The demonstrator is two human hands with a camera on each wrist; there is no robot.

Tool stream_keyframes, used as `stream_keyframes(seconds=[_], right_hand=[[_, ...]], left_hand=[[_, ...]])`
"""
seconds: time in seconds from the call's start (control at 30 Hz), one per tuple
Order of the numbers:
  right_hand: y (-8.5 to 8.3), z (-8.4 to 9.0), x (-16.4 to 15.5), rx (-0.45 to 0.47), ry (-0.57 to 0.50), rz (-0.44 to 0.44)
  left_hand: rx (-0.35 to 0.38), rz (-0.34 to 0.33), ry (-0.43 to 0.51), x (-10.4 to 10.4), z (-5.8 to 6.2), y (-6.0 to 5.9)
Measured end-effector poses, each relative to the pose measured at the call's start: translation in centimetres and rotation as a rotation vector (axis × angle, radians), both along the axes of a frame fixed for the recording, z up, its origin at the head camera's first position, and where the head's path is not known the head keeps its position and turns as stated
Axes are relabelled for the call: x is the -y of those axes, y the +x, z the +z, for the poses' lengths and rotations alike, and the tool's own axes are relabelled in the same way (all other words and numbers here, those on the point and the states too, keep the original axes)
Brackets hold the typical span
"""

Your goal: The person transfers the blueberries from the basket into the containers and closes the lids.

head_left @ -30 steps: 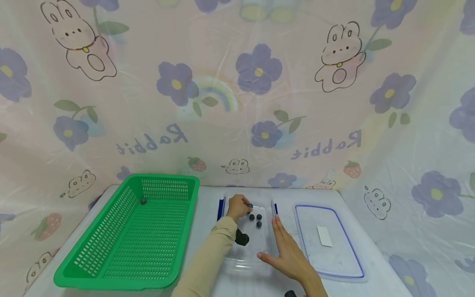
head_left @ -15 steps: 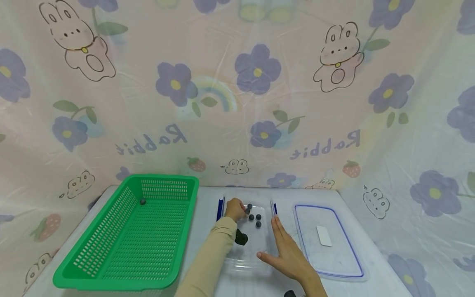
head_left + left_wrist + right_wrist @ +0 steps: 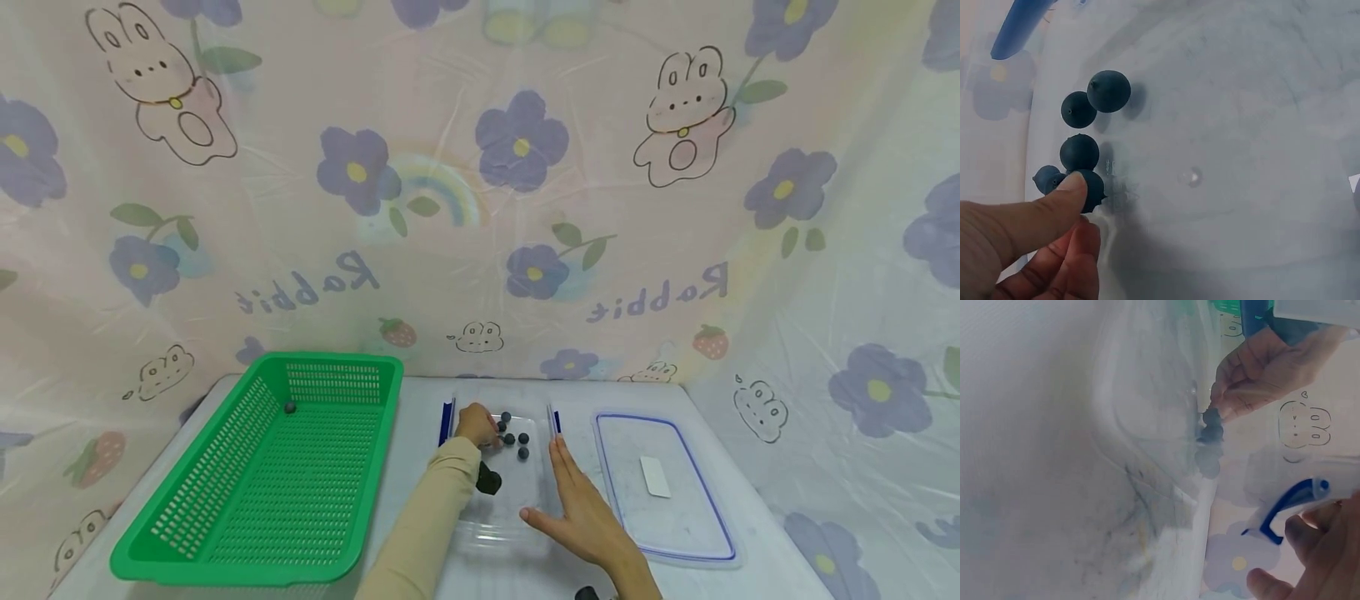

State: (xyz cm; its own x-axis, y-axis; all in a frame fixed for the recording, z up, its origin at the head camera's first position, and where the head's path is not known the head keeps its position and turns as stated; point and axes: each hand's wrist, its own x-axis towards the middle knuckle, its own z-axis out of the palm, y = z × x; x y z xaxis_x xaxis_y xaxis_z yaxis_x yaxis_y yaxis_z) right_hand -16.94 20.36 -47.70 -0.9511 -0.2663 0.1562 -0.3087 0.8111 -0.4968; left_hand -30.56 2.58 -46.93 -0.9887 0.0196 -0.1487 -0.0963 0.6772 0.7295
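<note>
My left hand [image 3: 476,425] reaches into a clear plastic box [image 3: 495,533] in the head view. In the left wrist view its thumb and fingers pinch a blueberry [image 3: 1093,191], partly covered by the thumb. Several more dark blueberries [image 3: 1109,91] lie close by on the box's bottom; some sit behind the thumb. My right hand [image 3: 588,517] has straight fingers and rests along the box's right side, near a raised blue clip [image 3: 557,422]. The right wrist view shows that clip beside the right hand [image 3: 1329,550], with the left hand [image 3: 1266,375] at the berries beyond.
To the left stands a large green basket [image 3: 367,500] with one blueberry [image 3: 290,407] near its back left corner. A clear lid [image 3: 663,492] with a blue seal lies flat to the right. A patterned curtain [image 3: 450,250] hangs behind the table.
My left hand has shifted slightly left and nearer, off two blueberries at the box's far end that now show, and its fingers have come down beside another. The right hand stays still.
</note>
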Motion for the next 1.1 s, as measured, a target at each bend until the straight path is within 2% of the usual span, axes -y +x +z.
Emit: stream_keyframes(seconds=[0.17,0.37,0.6,0.8,1.1], right_hand=[[0.0,-0.1,-0.1,-0.006,-0.01,0.006],[0.1,-0.1,-0.1,-0.018,-0.017,0.009],[0.2,0.0,0.0,-0.02,-0.021,0.01],[0.1,0.0,-0.1,0.005,-0.026,0.004],[-0.1,-0.1,0.0,0.026,-0.019,-0.003]], left_hand=[[-0.018,0.0,0.027,0.0,0.1,0.0],[0.005,-0.013,0.072,0.0,0.3,0.0],[0.039,-0.058,0.121,0.4,1.6,-0.3],[0.058,-0.143,0.142,0.9,3.8,0.0],[0.025,-0.331,0.213,2.3,6.4,1.1]])
